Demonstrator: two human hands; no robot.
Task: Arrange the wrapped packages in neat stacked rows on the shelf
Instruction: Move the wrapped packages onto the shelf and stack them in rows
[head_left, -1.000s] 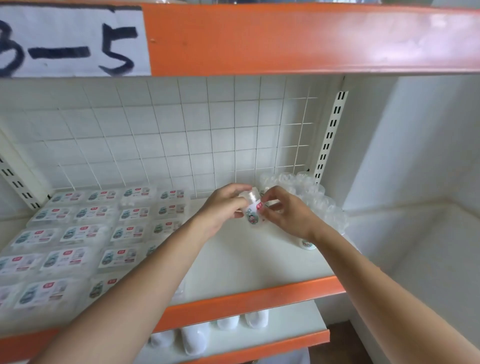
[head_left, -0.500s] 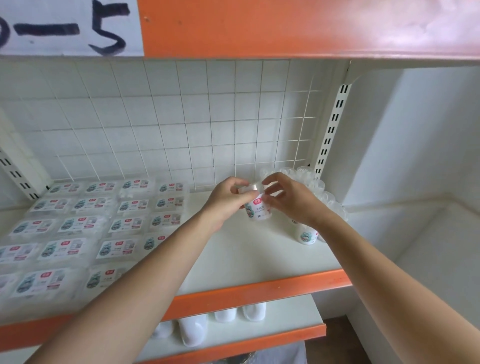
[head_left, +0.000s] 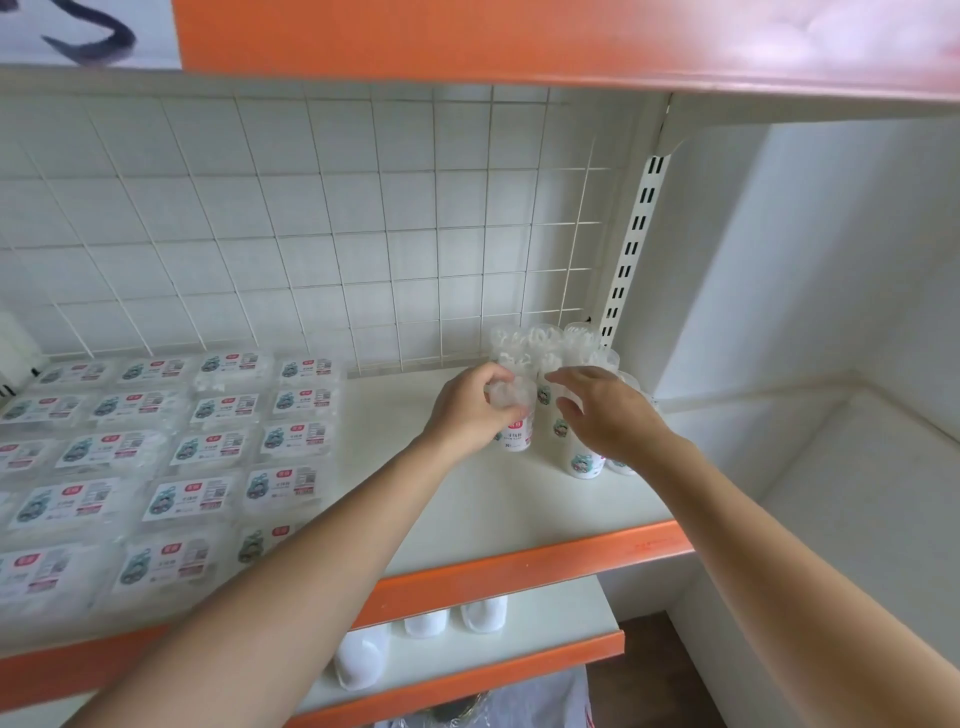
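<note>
My left hand grips the crinkled top of an upright wrapped package, a clear plastic tube with a red and white label, whose base stands on the white shelf. My right hand hovers just to its right with fingers spread and loosely bent, over a cluster of the same upright packages in the shelf's back right corner. Whether the right fingers touch a package is hidden. Flat wrapped packs with labels lie in neat rows across the left half of the shelf.
A white wire grid backs the shelf, with a slotted upright at its right. An orange beam runs overhead and an orange lip edges the front. A lower shelf holds white containers. A white wall and ledge stand right.
Both hands held one package up in the air before. Now it stands on the shelf beside the cluster, with only my left hand on it. My right hand has let go and shifted right.
</note>
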